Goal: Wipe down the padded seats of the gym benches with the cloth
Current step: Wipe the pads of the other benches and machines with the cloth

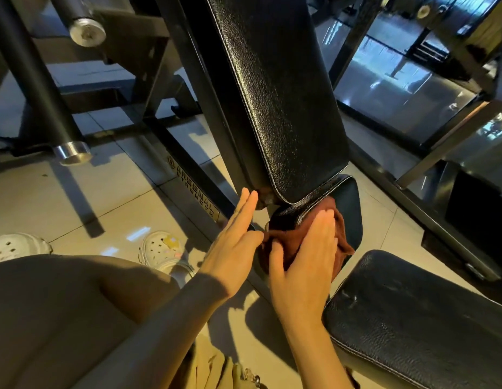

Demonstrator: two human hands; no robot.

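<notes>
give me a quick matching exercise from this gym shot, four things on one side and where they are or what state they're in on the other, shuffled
Things:
1. cloth
2. right hand
3. left hand
4. backrest pad

Places or states:
A. tall black pad running up to the top of the frame
B. lies flat on the cloth, fingers straight
C. reddish-brown, bunched on the small seat pad
D. fingers straight, to the left of the cloth, thumb at the cloth's edge

Pairs: 1-C, 2-B, 3-D, 4-A
</notes>
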